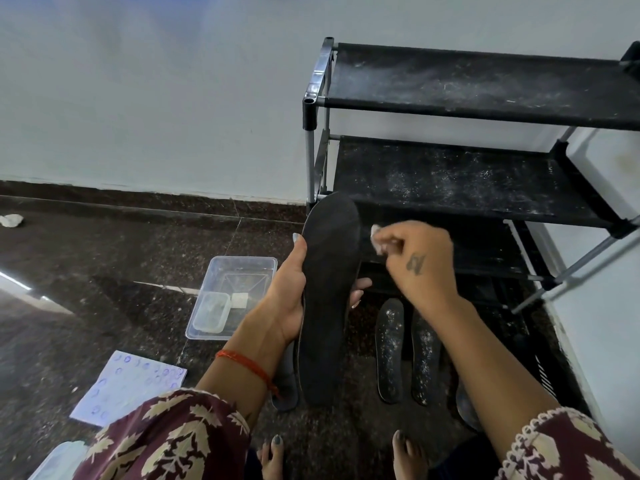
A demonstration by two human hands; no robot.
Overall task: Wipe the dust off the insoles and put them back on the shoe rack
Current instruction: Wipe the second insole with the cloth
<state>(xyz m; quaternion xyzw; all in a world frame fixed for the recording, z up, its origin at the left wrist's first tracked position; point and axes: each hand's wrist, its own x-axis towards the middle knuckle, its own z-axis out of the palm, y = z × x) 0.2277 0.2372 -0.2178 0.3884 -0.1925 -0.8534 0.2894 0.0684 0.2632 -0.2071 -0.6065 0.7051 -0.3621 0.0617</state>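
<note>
My left hand (pixel 289 296) grips a long black insole (pixel 329 299) by its middle and holds it upright in front of the shoe rack (pixel 485 105). The insole's face looks mostly free of dust. To the right of the insole's toe, my right hand (pixel 420 258) pinches a small white wipe (pixel 376 239), just off the insole's edge. Two dusty black insoles (pixel 389 348) (pixel 425 355) lie side by side on the floor below my right hand. Another dark insole (pixel 285 379) lies partly hidden under the held one.
The black rack's shelves are speckled with white dust. A clear plastic tray (pixel 239 268) holding a small tub (pixel 211 311) sits on the dark stone floor to the left. A printed paper sheet (pixel 128 386) lies nearer, and a crumpled white wipe (pixel 12 220) at far left. My bare feet (pixel 273 455) show below.
</note>
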